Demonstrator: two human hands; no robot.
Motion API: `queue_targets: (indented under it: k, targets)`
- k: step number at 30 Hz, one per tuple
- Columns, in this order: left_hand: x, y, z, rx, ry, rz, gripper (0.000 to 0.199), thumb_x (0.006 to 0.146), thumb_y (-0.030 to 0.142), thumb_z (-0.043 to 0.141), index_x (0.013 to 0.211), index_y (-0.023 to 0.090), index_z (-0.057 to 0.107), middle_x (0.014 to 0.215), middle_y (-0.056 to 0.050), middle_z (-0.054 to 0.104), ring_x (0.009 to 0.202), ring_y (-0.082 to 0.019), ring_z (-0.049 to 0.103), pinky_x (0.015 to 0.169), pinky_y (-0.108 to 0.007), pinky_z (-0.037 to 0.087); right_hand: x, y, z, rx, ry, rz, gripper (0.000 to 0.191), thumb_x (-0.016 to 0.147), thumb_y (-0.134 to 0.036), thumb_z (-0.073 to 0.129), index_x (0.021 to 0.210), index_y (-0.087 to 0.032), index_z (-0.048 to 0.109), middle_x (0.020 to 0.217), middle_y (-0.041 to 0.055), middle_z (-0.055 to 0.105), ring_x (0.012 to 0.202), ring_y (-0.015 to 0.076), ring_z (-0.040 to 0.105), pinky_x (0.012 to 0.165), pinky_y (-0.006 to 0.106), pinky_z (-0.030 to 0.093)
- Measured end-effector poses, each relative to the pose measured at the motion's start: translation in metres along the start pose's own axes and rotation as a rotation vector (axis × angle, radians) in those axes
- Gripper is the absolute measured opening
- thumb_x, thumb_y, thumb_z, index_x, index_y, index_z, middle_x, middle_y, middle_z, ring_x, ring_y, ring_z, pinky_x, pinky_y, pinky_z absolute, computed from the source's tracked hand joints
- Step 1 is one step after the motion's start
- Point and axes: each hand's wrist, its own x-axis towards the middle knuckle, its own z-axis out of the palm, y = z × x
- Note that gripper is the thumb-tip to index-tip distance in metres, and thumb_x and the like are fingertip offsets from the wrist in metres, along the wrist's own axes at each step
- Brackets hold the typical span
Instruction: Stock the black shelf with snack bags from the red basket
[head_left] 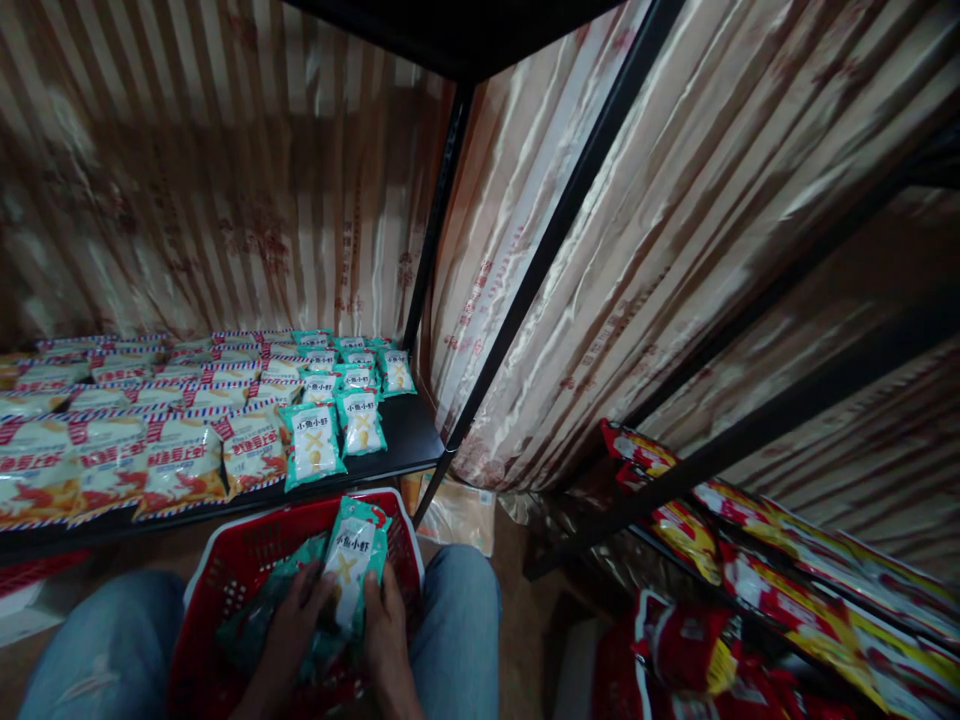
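Note:
A green and white snack bag (352, 560) is held upright between my two hands over a red plastic basket (225, 560) with a white rim. My left hand (304, 600) grips its left side, and my right hand (386, 610) has fingers and thumb along its right edge. More green snack bags (262, 610) lie in the basket below, partly hidden by my left hand and forearm. On the black shelf (412, 430) ahead, similar green and white bags (315, 440) stand in rows at the right end.
Rows of white and orange snack bags (184, 455) fill the shelf's left part. A black metal post (517, 310) rises right of the basket. Red and yellow bags (795, 590) line another shelf at right, above a red basket (615, 660). Pleated curtains (322, 200) hang behind.

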Motion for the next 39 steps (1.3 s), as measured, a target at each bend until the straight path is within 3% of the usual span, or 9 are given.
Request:
queue_targets:
  k: [3, 7, 10, 17, 20, 25, 29, 34, 39]
  targets:
    - [-0.007, 0.015, -0.001, -0.110, -0.086, -0.092, 0.035, 0.060, 0.046, 0.066, 0.082, 0.020, 0.065, 0.095, -0.008, 0.072, 0.104, -0.029, 0.063, 0.093, -0.038, 0.049, 0.001, -0.007, -0.003, 0.017, 0.037, 0.139, 0.069, 0.071, -0.068, 0.056, 0.117, -0.017, 0.062, 0.129, 0.0106, 0.058, 0.125, 0.0288, 0.048, 0.105, 0.041, 0.038]
    - [-0.016, 0.027, 0.002, -0.250, -0.066, -0.133, 0.046, 0.051, 0.049, 0.074, 0.084, 0.017, 0.066, 0.084, -0.009, 0.074, 0.092, -0.031, 0.067, 0.081, -0.038, 0.054, 0.002, -0.017, -0.005, 0.012, 0.036, 0.143, 0.070, 0.071, -0.066, 0.058, 0.119, -0.016, 0.060, 0.128, 0.0115, 0.058, 0.125, 0.0286, 0.048, 0.104, 0.040, 0.039]
    - [-0.015, 0.029, 0.004, -0.243, -0.090, -0.105, 0.048, 0.052, 0.051, 0.074, 0.086, 0.019, 0.065, 0.085, -0.007, 0.074, 0.092, -0.029, 0.067, 0.081, -0.036, 0.054, 0.001, -0.020, -0.004, 0.003, -0.002, 0.071, 0.067, 0.073, -0.065, 0.056, 0.118, -0.015, 0.060, 0.123, 0.0119, 0.062, 0.117, 0.0275, 0.055, 0.099, 0.037, 0.044]
    - [-0.001, 0.019, 0.012, -0.054, -0.136, -0.033, 0.052, 0.060, 0.061, 0.063, 0.091, 0.019, 0.062, 0.091, -0.007, 0.074, 0.091, -0.027, 0.068, 0.081, -0.033, 0.053, 0.005, -0.022, -0.005, 0.008, 0.084, -0.053, 0.051, 0.077, -0.061, 0.055, 0.102, -0.017, 0.066, 0.098, 0.0106, 0.072, 0.089, 0.0265, 0.067, 0.077, 0.033, 0.054]
    - [-0.001, 0.024, 0.016, -0.044, -0.150, -0.019, 0.050, 0.062, 0.060, 0.061, 0.092, 0.021, 0.062, 0.091, -0.006, 0.074, 0.091, -0.026, 0.068, 0.080, -0.032, 0.054, 0.010, -0.035, -0.010, 0.046, 0.044, -0.097, 0.047, 0.079, -0.057, 0.055, 0.104, -0.018, 0.063, 0.099, 0.0094, 0.071, 0.089, 0.0245, 0.067, 0.078, 0.031, 0.054]
    - [-0.006, 0.045, 0.024, -0.203, -0.187, -0.015, 0.055, 0.059, 0.056, 0.067, 0.097, 0.018, 0.062, 0.103, -0.009, 0.071, 0.098, -0.027, 0.066, 0.082, -0.034, 0.054, 0.021, -0.055, -0.017, 0.035, 0.092, -0.096, 0.044, 0.078, -0.055, 0.056, 0.100, -0.018, 0.060, 0.095, 0.0087, 0.071, 0.085, 0.0234, 0.066, 0.072, 0.030, 0.053]
    - [-0.008, 0.060, 0.032, -0.290, -0.150, -0.035, 0.057, 0.060, 0.050, 0.070, 0.103, 0.015, 0.061, 0.107, -0.011, 0.070, 0.102, -0.027, 0.064, 0.085, -0.035, 0.053, 0.028, -0.062, -0.019, 0.022, 0.077, -0.136, 0.038, 0.081, -0.050, 0.053, 0.101, -0.018, 0.058, 0.096, 0.0071, 0.069, 0.086, 0.0205, 0.065, 0.074, 0.028, 0.051]
    - [-0.009, 0.064, 0.039, -0.341, -0.132, -0.008, 0.052, 0.064, 0.045, 0.071, 0.104, 0.013, 0.062, 0.109, -0.010, 0.069, 0.103, -0.025, 0.063, 0.087, -0.035, 0.051, 0.031, -0.066, -0.019, 0.066, 0.093, -0.114, 0.036, 0.081, -0.047, 0.052, 0.101, -0.017, 0.057, 0.094, 0.0066, 0.069, 0.085, 0.0200, 0.064, 0.072, 0.028, 0.050]
    - [-0.008, 0.064, 0.044, -0.298, -0.137, -0.034, 0.053, 0.065, 0.046, 0.070, 0.108, 0.015, 0.061, 0.105, -0.008, 0.070, 0.090, -0.023, 0.067, 0.079, -0.034, 0.054, 0.033, -0.068, -0.020, 0.077, 0.130, -0.121, 0.035, 0.080, -0.047, 0.054, 0.100, -0.018, 0.054, 0.091, 0.0051, 0.068, 0.081, 0.0185, 0.064, 0.070, 0.027, 0.050]
